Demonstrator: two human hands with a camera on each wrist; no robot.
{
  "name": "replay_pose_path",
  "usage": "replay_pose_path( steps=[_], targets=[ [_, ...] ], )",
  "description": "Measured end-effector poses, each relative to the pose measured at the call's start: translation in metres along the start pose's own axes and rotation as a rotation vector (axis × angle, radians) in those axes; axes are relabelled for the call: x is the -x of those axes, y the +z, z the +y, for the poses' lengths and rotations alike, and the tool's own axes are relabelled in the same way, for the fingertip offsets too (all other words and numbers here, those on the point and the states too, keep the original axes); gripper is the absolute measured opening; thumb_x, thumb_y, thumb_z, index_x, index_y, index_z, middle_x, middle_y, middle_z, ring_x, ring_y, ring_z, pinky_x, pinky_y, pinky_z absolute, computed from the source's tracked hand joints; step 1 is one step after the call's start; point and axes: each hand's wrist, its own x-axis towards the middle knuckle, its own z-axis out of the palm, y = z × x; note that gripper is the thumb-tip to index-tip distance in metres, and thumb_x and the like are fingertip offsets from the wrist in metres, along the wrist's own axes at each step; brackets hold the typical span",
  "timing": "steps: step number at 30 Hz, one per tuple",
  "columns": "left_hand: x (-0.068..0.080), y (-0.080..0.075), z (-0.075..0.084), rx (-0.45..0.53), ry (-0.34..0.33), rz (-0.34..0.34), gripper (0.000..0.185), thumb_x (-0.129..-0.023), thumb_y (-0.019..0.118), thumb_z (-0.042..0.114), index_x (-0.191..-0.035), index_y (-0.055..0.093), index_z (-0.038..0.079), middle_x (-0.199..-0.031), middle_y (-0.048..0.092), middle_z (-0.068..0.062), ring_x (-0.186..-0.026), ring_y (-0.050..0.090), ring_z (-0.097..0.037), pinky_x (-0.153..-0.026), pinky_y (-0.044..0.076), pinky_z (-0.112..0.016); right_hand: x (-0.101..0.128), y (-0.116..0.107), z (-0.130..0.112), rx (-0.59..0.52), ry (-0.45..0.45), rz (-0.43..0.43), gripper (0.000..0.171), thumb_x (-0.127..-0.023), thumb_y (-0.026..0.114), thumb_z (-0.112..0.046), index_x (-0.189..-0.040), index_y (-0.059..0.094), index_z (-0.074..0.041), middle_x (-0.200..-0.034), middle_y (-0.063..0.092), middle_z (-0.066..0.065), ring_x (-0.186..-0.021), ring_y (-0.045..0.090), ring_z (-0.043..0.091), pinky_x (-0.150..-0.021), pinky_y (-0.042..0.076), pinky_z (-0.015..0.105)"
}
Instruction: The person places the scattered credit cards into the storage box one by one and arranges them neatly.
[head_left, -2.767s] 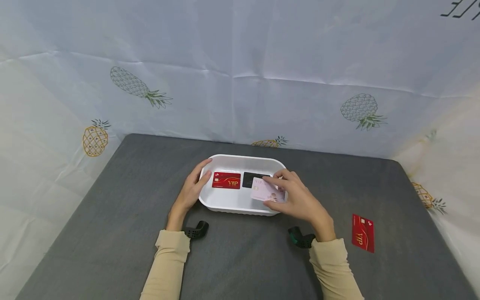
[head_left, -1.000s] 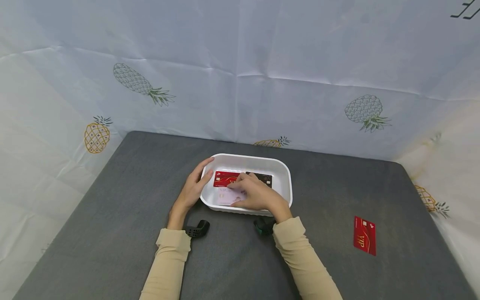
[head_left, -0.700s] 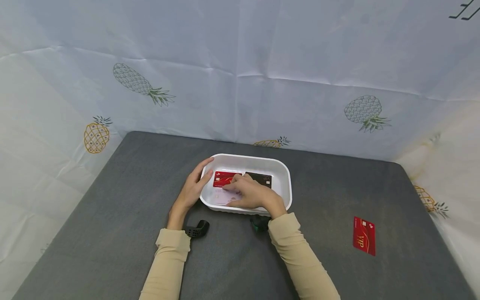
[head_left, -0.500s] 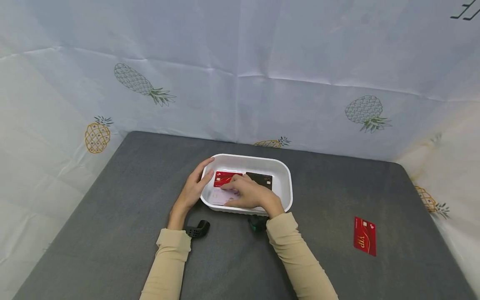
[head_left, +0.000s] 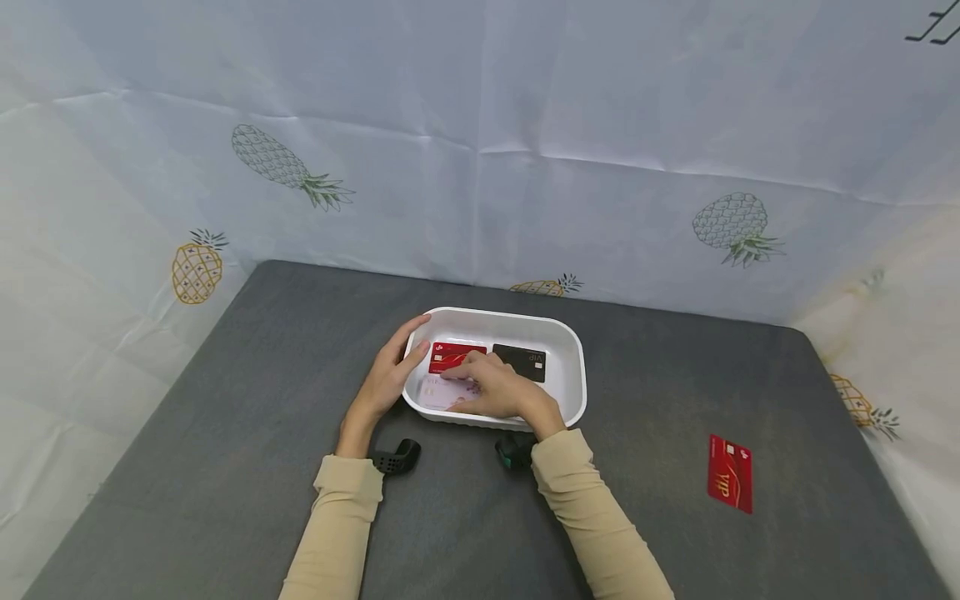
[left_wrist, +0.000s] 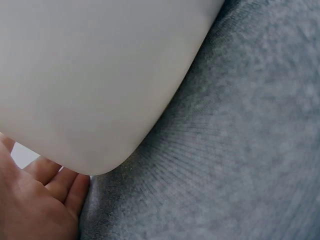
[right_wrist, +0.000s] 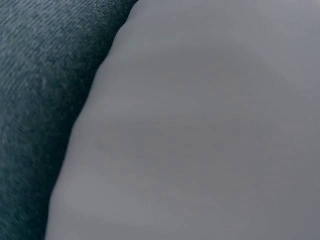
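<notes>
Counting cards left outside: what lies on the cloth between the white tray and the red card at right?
Nothing: in the head view, only bare grey cloth separates the white tray from the red card.

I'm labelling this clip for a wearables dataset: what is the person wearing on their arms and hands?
Both arms wear long beige sleeves, the left sleeve and right sleeve ending at the wrists. A small black device sits at the left wrist; a black-and-green device sits at the right. Both hands are bare, without gloves.

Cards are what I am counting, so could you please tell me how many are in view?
4. In the white tray: a red card at left, a black card at right, a pale card under the right hand. Another red card lies on the mat. More may be hidden.
</notes>
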Motion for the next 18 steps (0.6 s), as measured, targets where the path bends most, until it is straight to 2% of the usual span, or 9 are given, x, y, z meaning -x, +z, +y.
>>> replay_pose_path(
  steps=[3,9,12,18],
  targets=[
    [0.0001,0.0002,-0.0001,-0.003,-0.006,-0.002,0.052,-0.106,0.052,0.019,-0.155,0.041,0.009,-0.163,0.039,-0.015,-0.15,0.037,-0.036,-0.123,0.027,-0.059,-0.0014,0.0017,0.001,-0.008,-0.005,-0.001,0.047,-0.092,0.077,-0.024,-0.136,0.067,-0.011,-0.131,0.064,0.012,-0.118,0.053,0.027,-0.104,0.044,0.048],
    [-0.0002,0.0003,-0.0002,-0.002,-0.009,-0.002,0.052,-0.106,0.052,0.02,-0.155,0.041,0.009,-0.163,0.039,-0.014,-0.151,0.036,-0.036,-0.123,0.027,-0.059,-0.0036,0.0042,0.0039,-0.009,-0.083,0.029,0.043,-0.09,0.078,-0.02,-0.13,0.07,-0.006,-0.122,0.067,0.012,-0.112,0.054,0.024,-0.1,0.04,0.041],
    [-0.0001,0.0003,-0.0002,0.0,-0.012,-0.004,0.052,-0.106,0.052,0.02,-0.155,0.041,0.009,-0.163,0.038,-0.014,-0.15,0.038,-0.036,-0.122,0.029,-0.06,-0.003,0.0054,0.0049,-0.036,-0.104,0.05,0.042,-0.09,0.079,-0.019,-0.128,0.071,-0.005,-0.122,0.067,0.014,-0.112,0.053,0.025,-0.1,0.04,0.042],
    [0.0003,0.0,-0.0003,0.0,-0.009,-0.001,0.051,-0.106,0.052,0.02,-0.155,0.041,0.009,-0.163,0.039,-0.014,-0.149,0.038,-0.036,-0.122,0.028,-0.059,-0.0049,0.0092,0.0087,-0.055,-0.111,0.09,0.043,-0.088,0.081,-0.024,-0.126,0.072,-0.006,-0.118,0.066,0.012,-0.106,0.051,0.02,-0.095,0.039,0.043]
  ],
)
